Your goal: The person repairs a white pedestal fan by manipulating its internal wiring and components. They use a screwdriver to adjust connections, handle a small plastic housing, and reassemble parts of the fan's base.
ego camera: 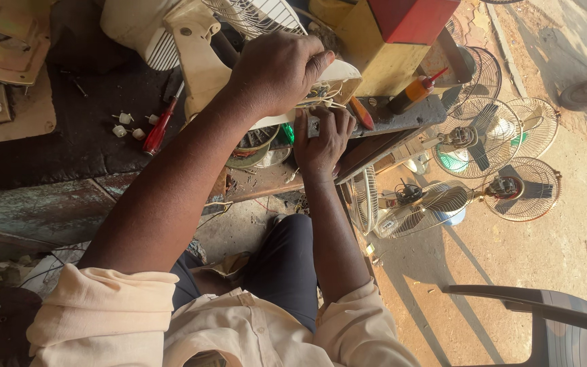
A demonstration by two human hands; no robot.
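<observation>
Bench (69,153) at far left carried a cream housing (5,37) and loose parts. Small white clips (127,126) lay scattered beside a red screwdriver (157,129), which lay flat near the work, apparently parked within reach.

Fan base (202,58), cream plastic, lay tipped on the bench with its open end facing the person, so the wires (321,95) inside showed. Left hand (276,71) was pressed over the top of the base, fingers curled down at the wires; whether they pinched a wire could not be told. It looked to be steadying the base.

Right hand (322,139) sat just below, fingers closed over the lower rim of the base near the wires, supporting it from beneath.

Right of the hands: an orange bottle (412,92) with red nozzle lay on a grey block (402,115). Further right, several fans (484,146) stood on the ground, well apart. Grey chair (552,323) at lower right.
</observation>
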